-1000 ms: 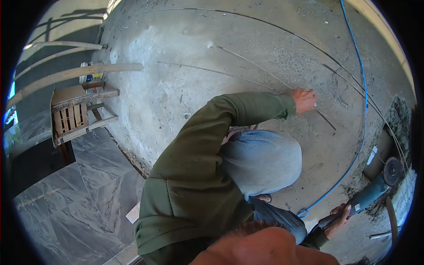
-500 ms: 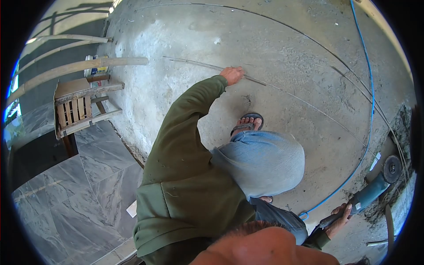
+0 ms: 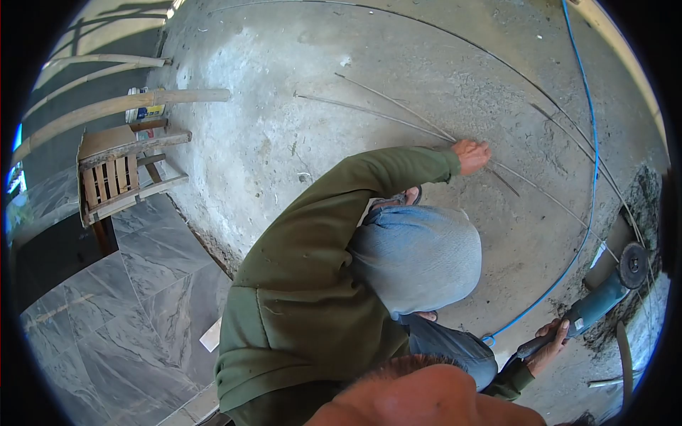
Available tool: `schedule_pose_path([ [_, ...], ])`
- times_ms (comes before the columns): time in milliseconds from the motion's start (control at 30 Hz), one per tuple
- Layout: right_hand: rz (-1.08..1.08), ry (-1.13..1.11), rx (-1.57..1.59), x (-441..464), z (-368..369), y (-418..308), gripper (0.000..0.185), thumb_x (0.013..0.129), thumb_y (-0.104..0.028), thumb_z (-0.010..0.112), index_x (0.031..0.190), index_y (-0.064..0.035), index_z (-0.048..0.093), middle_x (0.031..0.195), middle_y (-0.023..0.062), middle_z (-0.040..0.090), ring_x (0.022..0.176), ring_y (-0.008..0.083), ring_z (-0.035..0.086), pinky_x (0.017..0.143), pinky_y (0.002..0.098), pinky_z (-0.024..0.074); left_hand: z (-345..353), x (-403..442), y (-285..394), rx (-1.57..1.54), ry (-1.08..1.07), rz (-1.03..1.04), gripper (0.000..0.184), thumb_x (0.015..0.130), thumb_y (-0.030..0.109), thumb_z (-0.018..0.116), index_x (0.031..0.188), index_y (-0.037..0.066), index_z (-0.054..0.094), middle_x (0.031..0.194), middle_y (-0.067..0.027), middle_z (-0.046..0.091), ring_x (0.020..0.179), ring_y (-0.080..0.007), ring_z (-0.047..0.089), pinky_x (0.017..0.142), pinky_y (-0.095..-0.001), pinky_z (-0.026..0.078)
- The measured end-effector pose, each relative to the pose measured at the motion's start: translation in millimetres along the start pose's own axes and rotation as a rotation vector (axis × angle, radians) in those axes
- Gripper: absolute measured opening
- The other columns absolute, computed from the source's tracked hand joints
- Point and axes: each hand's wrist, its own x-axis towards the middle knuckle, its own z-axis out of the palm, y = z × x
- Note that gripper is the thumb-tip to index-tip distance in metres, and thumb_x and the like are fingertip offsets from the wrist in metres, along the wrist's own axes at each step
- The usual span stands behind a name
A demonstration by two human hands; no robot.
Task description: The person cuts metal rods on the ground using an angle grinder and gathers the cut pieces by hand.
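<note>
My left hand (image 3: 471, 156) is closed around thin metal rods (image 3: 376, 112) just above the concrete floor. Two of their ends spread apart to the left of the hand; on the other side, a short dark end and a longer thin rod (image 3: 543, 193) stick out. The long rod runs down towards the grinder. At the lower right, my right hand (image 3: 547, 344) grips the handle of a teal angle grinder (image 3: 597, 305), whose round disc (image 3: 632, 265) points up and away from me. Whether the disc is spinning cannot be told.
A blue hose (image 3: 591, 128) curves down the right side beside more long rods (image 3: 561, 128). A rough hole (image 3: 618, 245) lies near the disc. Bamboo poles (image 3: 128, 110), a wooden stand (image 3: 114, 177) and a bucket (image 3: 145, 105) are at the left, above marbled tiles (image 3: 128, 319).
My left hand has moved right and slightly down from its place half a second ago, and the rods' left ends have fanned apart. My right hand still holds the grinder in nearly the same spot.
</note>
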Motion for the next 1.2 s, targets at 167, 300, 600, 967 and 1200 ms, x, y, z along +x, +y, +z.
schedule_pose_path([
  [167,0.011,0.033,-0.004,-3,-8,5,0.027,0.091,-0.032,0.065,0.09,-0.0063,0.055,0.07,0.0006,0.053,0.053,0.0077,0.048,0.047,0.0216,0.0377,-33,49,93,-0.166,-0.005,0.055,0.033,0.081,0.017,0.061,0.105,-0.003,0.051,0.104,-0.0237,0.054,0.076,-0.0374,0.066,0.06,-0.0466,0.054],
  [300,0.03,0.012,0.021,-4,-14,6,0.028,0.09,-0.03,0.066,0.093,-0.0048,0.054,0.072,0.0026,0.053,0.053,0.0095,0.05,0.045,0.0231,0.038,-43,23,70,-0.127,0.07,0.008,0.048,0.085,0.035,0.064,0.109,-0.002,0.045,0.1,-0.0227,0.052,0.071,-0.0375,0.065,0.058,-0.0475,0.053],
  [600,0.058,0.0,0.013,-1,-5,8,0.028,0.09,-0.031,0.066,0.093,-0.0055,0.054,0.071,0.0017,0.054,0.053,0.0083,0.049,0.046,0.0222,0.0381,-10,-6,62,-0.205,-0.085,-0.049,0.064,0.088,0.056,0.053,0.109,-0.003,0.044,0.104,-0.0256,0.051,0.075,-0.0412,0.064,0.063,-0.052,0.052],
  [967,0.065,0.016,-0.022,-7,-15,14,0.032,0.088,-0.028,0.069,0.1,-0.003,0.054,0.073,0.0037,0.054,0.053,0.0103,0.05,0.045,0.0232,0.0387,21,39,87,-0.154,-0.047,0.118,0.035,0.094,0.034,0.048,0.109,0.003,0.045,0.106,-0.02,0.049,0.09,-0.0381,0.06,0.072,-0.0492,0.052],
  [1200,0.043,0.027,-0.004,-8,-16,13,0.031,0.089,-0.029,0.067,0.097,-0.0031,0.053,0.072,0.0038,0.053,0.053,0.0106,0.05,0.045,0.0236,0.0389,31,26,54,-0.129,0.066,0.213,0.022,0.081,0.006,0.055,0.103,0.007,0.049,0.104,-0.0141,0.048,0.093,-0.0331,0.058,0.077,-0.0439,0.051],
])
